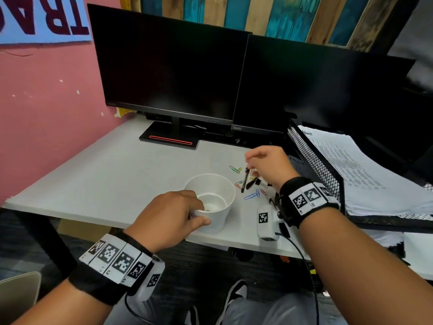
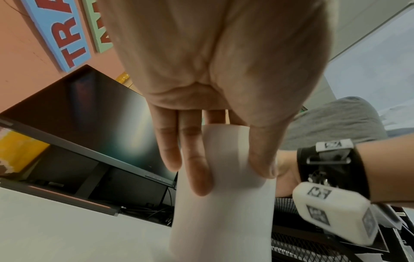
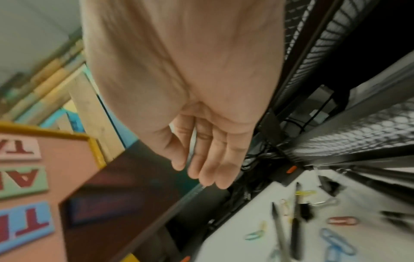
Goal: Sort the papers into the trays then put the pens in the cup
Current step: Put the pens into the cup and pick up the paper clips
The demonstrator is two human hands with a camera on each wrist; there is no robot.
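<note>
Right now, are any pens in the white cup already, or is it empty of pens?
No pens inside. The head view looks into the upright cup: no pen there, and two pens lie on the desk beside it.

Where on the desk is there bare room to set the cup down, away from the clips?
Bare desk lies left of the cup, between the pink wall and the monitor base. Right of the cup is crowded: pens, paper clips, the right hand, then the mesh tray.

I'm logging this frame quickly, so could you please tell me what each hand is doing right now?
Left hand: grips the white cup on the desk.
Right hand: open above the pens, holding nothing.
</note>
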